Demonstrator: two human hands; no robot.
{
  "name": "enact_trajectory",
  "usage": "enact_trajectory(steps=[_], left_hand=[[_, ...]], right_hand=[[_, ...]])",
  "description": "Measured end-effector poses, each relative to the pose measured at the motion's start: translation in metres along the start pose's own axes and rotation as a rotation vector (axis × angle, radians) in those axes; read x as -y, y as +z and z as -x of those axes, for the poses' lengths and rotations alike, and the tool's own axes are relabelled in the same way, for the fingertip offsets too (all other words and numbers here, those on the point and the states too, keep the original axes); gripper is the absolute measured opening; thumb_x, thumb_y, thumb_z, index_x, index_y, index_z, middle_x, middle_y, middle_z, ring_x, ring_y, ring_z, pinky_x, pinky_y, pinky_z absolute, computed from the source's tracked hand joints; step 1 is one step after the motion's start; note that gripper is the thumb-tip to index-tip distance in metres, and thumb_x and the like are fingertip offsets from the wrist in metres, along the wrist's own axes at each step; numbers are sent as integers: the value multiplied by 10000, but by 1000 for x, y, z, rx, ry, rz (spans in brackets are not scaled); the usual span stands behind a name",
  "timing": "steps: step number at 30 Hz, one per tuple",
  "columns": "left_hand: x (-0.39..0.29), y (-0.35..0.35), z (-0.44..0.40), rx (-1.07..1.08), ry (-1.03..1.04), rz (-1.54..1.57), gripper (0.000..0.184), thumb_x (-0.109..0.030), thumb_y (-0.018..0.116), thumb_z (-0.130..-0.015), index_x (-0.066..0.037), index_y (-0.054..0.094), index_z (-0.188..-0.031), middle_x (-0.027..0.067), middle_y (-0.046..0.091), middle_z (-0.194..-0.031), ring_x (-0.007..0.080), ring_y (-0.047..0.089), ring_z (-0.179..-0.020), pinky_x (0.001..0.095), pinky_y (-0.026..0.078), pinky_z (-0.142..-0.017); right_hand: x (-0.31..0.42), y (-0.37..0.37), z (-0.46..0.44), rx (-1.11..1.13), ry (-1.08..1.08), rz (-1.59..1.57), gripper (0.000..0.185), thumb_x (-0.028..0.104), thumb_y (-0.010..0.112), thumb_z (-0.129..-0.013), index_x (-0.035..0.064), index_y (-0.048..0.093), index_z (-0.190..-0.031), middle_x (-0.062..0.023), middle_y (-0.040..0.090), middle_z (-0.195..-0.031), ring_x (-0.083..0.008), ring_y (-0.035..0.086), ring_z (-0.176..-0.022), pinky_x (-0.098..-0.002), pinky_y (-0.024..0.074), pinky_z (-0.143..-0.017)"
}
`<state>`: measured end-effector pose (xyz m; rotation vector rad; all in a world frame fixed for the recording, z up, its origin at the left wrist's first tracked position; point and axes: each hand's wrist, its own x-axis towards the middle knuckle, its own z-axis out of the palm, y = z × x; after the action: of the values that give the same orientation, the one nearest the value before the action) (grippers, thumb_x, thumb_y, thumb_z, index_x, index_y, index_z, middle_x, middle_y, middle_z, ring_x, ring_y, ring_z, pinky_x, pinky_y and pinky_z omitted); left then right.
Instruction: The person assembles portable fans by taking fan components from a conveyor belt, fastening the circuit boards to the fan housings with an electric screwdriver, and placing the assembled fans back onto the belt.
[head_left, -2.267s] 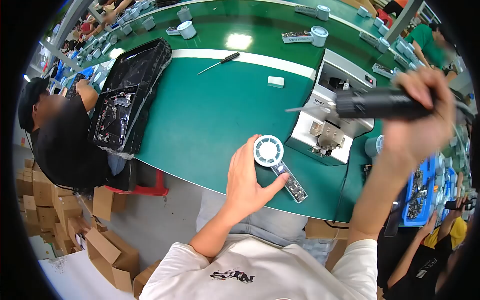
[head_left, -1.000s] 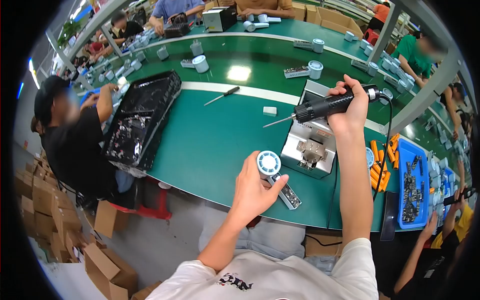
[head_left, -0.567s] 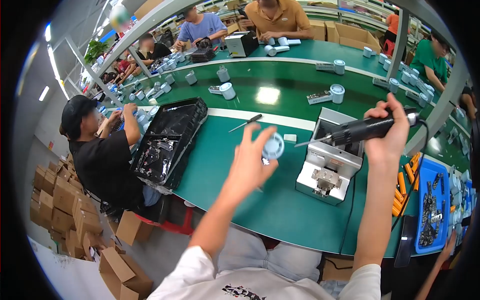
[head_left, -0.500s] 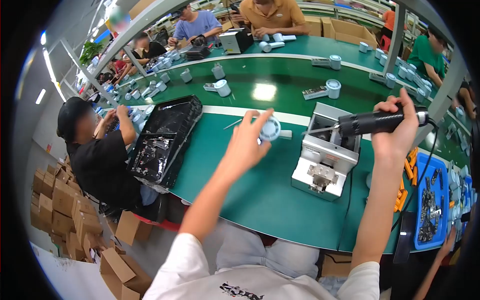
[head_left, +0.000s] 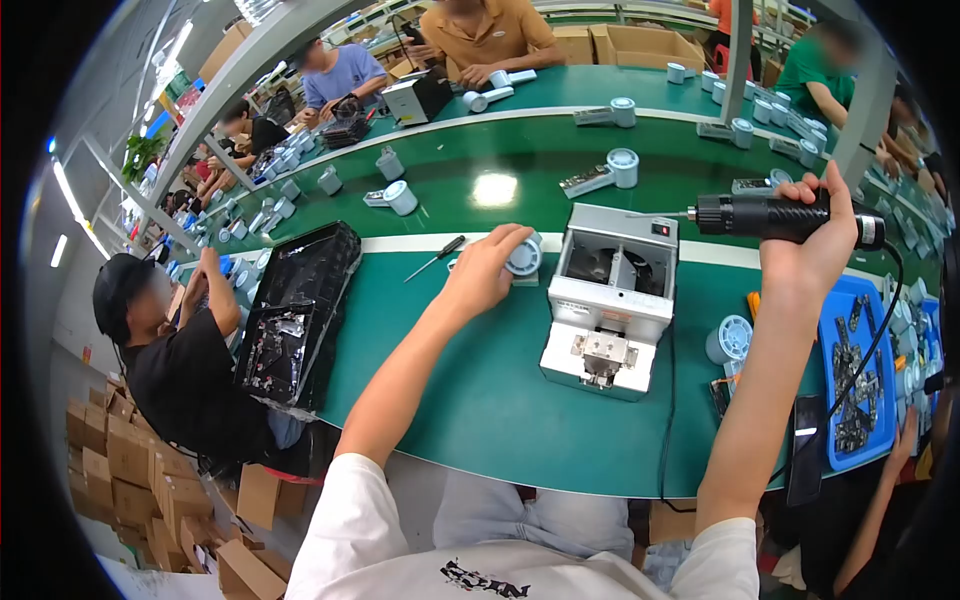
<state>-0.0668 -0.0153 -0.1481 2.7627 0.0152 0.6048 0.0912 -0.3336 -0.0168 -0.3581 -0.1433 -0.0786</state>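
Observation:
My left hand (head_left: 482, 272) is closed round a light blue round fan head (head_left: 524, 258) near the white strip at the table's far side. Part of the fan is hidden behind my fingers. A small white block (head_left: 526, 281) shows just below it. My right hand (head_left: 812, 228) grips a black electric screwdriver (head_left: 752, 216), raised, its thin bit pointing left above the silver screw-feeding machine (head_left: 612, 300). A screwdriver with a black handle (head_left: 437, 256) lies to the left of my left hand. Another light blue fan (head_left: 733, 338) stands beside my right forearm.
A black tray (head_left: 297, 310) with small parts lies left, beside a co-worker in black (head_left: 185, 380). On the right are a blue tray (head_left: 832, 388) of circuit boards and a dark phone (head_left: 805, 450). Fans on the green belt (head_left: 450, 195) lie beyond; more people sit opposite.
My left hand has carried the fan from the near table edge to the far white strip. The screwdriver in my right hand has moved rightward from the machine. The view has shifted.

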Motion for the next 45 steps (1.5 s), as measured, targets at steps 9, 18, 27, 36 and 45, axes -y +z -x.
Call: enact_trajectory(steps=[9,18,27,36,45], left_hand=[[9,-2,12,23,9,35,760,96,579,-686,-48,447,-1420,216,500,-1374,404,526,-1222,437,471,-1019],[-61,-91,27,-288,148,111,316,94,612,-761,-30,713,-1034,137,707,-1024,337,689,-909,351,568,-802],[-204,-220,97,-267,664,45,173,42,648,-737,-61,726,-851,75,690,-877,248,666,-751,340,547,-674],[-191,-208,75,-395,830,84,115,-6,581,-794,-33,685,-834,77,659,-789,203,622,-687,304,499,-624],[-93,-83,-139,-206,78,680,174,-82,534,-861,38,648,-917,84,672,-784,124,606,-713,280,474,-628]], right_hand=[[-2,-11,-11,40,45,8,197,78,681,-909,37,495,-860,-55,505,-780,-126,475,-651,-276,457,-622],[5,-17,-22,-4,0,34,177,41,661,-914,28,486,-892,-38,477,-761,-112,448,-637,-257,445,-624],[-1,-27,-32,123,174,6,176,11,635,-909,26,468,-857,-49,470,-759,-139,466,-655,-293,452,-661],[6,-4,-5,21,71,-6,162,5,650,-892,31,491,-894,-45,493,-771,-126,472,-645,-283,458,-624],[35,-8,-11,-13,-49,-23,130,16,635,-900,14,506,-911,-32,495,-776,-101,470,-634,-258,449,-614]])
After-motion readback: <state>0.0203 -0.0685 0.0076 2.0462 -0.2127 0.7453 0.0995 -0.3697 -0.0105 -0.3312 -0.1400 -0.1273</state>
